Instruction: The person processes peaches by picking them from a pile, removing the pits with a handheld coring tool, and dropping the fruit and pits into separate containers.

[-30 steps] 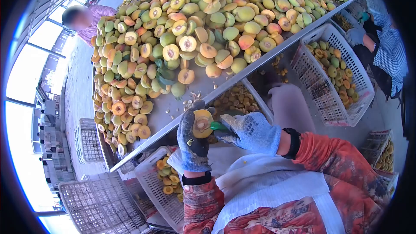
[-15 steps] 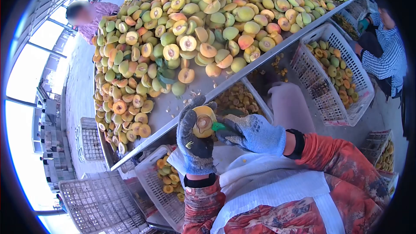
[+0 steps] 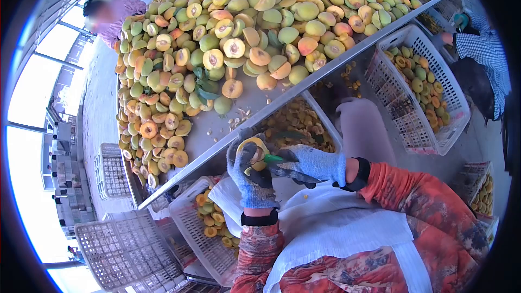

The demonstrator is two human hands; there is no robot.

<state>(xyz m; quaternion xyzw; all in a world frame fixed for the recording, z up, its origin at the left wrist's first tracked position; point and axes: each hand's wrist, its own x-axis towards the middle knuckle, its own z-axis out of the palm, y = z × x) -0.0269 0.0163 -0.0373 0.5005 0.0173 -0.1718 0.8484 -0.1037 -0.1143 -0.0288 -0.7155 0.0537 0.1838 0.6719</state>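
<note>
My left hand, in a grey-and-blue work glove, is wrapped around a halved yellow peach just past the near edge of the table. Gloved as well, my right hand grips a small tool with a green handle. The tool's tip meets the cut face of the peach; its working end is hidden by fruit and fingers. Beyond both hands lies a large heap of halved peaches, many with the stone still in them, on the metal table.
Under the table edge is a bin of stones and scraps. A crate of peach halves stands below my left arm, another crate to the right. Stacked crates are at lower left. One person sits right; another stands far left.
Both hands have turned and drawn slightly closer to me, the left fingers now covering more of the peach. At right, the other person has bent forward.
</note>
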